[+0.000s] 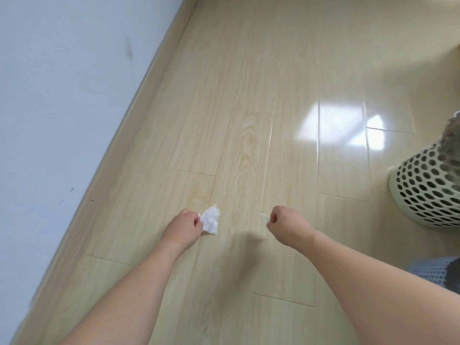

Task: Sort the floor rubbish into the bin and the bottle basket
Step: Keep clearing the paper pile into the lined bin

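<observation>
The left hand [183, 224] pinches a crumpled white tissue [210, 219], which sticks out on its right side. The right hand [282, 219] is curled round a small pale scrap [264, 216] that shows only at its left edge. Both hands hang above the wooden floor [249, 95]. A perforated bin [423, 190] stands well to the right of the right hand, a wall [62, 95] left of the left hand.

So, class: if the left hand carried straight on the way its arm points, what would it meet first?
Only bare floor lies ahead of the left hand and the tissue it pinches; the way looks free, though depth is unclear.
</observation>
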`<state>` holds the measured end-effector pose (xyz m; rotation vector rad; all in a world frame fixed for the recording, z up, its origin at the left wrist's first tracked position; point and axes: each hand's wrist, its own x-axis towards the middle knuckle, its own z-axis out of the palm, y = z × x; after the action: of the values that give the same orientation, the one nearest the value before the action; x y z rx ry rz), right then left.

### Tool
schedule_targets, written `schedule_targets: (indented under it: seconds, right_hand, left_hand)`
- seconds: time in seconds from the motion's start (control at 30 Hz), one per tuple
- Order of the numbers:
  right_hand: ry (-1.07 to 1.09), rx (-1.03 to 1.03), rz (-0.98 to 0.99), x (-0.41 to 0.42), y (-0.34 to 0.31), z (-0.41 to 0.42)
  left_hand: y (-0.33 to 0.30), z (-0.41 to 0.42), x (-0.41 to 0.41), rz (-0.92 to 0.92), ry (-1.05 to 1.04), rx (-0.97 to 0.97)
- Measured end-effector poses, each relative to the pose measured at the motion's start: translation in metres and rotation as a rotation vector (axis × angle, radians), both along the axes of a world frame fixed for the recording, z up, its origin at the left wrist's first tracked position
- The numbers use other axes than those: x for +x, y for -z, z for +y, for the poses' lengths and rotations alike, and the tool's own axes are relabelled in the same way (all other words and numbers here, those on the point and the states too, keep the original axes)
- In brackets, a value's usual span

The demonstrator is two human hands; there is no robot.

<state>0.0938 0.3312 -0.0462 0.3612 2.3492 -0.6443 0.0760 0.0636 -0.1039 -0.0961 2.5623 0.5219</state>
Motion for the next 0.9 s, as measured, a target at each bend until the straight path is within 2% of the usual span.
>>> schedule_targets:
  seconds: [0.07,0.2,0.33,0.4,0.57,0.77,0.9]
  right_hand:
    - [-0.018,0.005,0.01,0.012,-0.024,0.01]
    - [-0.038,0.029,0.056,0.032,-0.058,0.029]
    - [-0.042,0.059,0.061,0.057,-0.079,0.05]
    - [-0.028,0.046,0.061,0.072,-0.095,0.062]
    - [0.099,0.02,0.139,0.113,-0.16,0.102]
    - [0.258,0.07,0.325,0.172,-0.254,0.168]
    - [0.371,0.143,0.399,0.211,-0.281,0.225]
  left_hand:
    - [-0.01,0.01,0.008,-0.037,0.043,-0.062]
    - [-0.017,0.032,0.011,-0.008,-0.019,-0.066]
    - [-0.02,0.056,0.026,-0.093,0.075,-0.174]
    - [-0.033,0.069,0.037,-0.146,0.146,-0.156]
    - [-0.133,0.121,0.044,-0.122,0.18,0.115]
    - [-0.295,0.218,0.053,0.036,0.357,0.249]
    - [-0.361,0.305,0.078,0.192,0.497,0.269]
